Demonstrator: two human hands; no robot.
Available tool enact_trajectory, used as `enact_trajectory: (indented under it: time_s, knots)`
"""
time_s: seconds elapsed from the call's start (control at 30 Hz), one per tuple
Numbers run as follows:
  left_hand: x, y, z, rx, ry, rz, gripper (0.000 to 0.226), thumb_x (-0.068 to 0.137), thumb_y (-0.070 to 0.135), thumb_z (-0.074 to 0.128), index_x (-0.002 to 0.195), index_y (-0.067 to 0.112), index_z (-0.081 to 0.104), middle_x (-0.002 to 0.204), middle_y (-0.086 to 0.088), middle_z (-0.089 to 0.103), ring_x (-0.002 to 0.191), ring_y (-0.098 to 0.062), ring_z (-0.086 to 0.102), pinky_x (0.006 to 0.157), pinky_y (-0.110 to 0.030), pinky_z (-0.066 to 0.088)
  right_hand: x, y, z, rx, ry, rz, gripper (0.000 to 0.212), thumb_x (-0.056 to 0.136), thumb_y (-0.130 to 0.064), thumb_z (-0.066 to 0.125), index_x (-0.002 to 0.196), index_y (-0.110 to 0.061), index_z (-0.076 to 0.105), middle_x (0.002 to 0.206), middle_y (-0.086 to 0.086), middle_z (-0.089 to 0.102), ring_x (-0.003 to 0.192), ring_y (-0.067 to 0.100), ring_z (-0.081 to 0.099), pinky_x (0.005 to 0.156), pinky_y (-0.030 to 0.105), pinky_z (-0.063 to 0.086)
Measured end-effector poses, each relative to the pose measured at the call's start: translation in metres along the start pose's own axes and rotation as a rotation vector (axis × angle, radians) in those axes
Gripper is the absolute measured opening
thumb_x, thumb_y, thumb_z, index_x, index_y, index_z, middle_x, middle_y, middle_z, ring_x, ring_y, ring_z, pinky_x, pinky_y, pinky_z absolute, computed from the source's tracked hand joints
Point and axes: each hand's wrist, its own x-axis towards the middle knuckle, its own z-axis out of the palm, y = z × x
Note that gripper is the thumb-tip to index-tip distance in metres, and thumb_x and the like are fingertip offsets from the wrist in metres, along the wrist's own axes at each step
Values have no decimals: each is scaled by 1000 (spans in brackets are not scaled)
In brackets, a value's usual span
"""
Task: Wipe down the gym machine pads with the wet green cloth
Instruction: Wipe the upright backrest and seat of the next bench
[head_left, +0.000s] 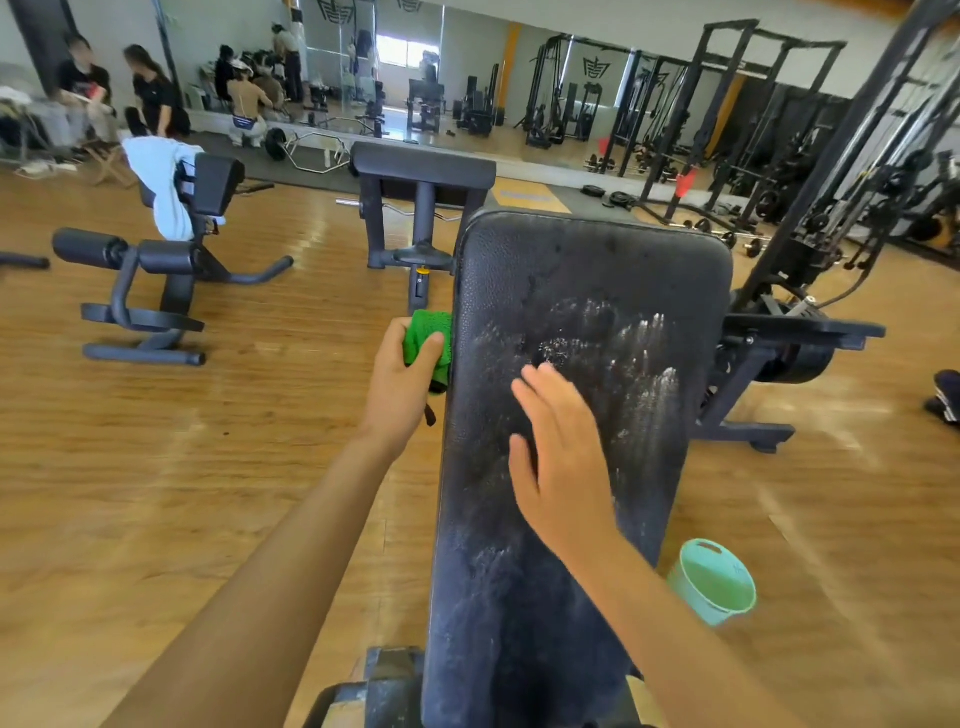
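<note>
A long black bench pad (587, 270) runs up the middle of the view, streaked with whitish wet smears. My left hand (400, 384) grips the bunched green cloth (427, 338) against the pad's left side edge. My right hand (558, 457) lies with straight fingers over the pad's top surface, near the smears; whether the palm touches the pad is unclear.
A teal bucket (714, 582) stands on the wooden floor right of the bench. Another padded machine (421, 166) sits just beyond the bench, and a back-extension bench (156, 291) with a white towel is at left. Racks stand at the right; people sit far left.
</note>
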Motion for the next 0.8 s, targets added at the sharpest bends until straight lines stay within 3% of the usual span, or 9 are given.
enact_trajectory:
  time_s: [0.1,0.23,0.4,0.57,0.8]
  knots:
    - [0,1,-1,23,12,15,3,99,21,51,97,20,52,85,-2,53,66,-7,53,58,-35,44,-25,-1,15,-19,-40,8,47,93,-10,51,139,-1,47,146,10,44,141,23,33,117,42,29]
    - [17,16,6,15,65,91,8,98,15,51,93,21,50,82,2,51,66,-3,49,57,-22,44,-27,4,34,-88,-58,-27,50,93,-14,48,141,-2,42,146,9,40,140,25,33,117,39,27]
    - [47,42,14,0,95,154,5,98,16,51,102,13,51,87,5,52,72,0,50,62,-12,42,-28,17,57,-221,23,-72,52,93,-18,46,142,-5,35,144,7,34,139,24,31,120,38,20]
    - [34,23,12,39,88,175,12,97,15,51,90,24,47,84,4,50,72,-6,47,64,-25,44,-27,16,65,-270,83,-77,54,90,-18,45,141,-4,35,143,8,35,138,24,31,121,36,16]
    - [-17,-23,-1,67,9,-28,7,99,17,50,93,19,49,76,2,50,55,1,49,52,-31,42,-29,18,69,-307,93,-96,55,91,-19,43,142,-4,33,144,9,34,138,25,30,121,38,18]
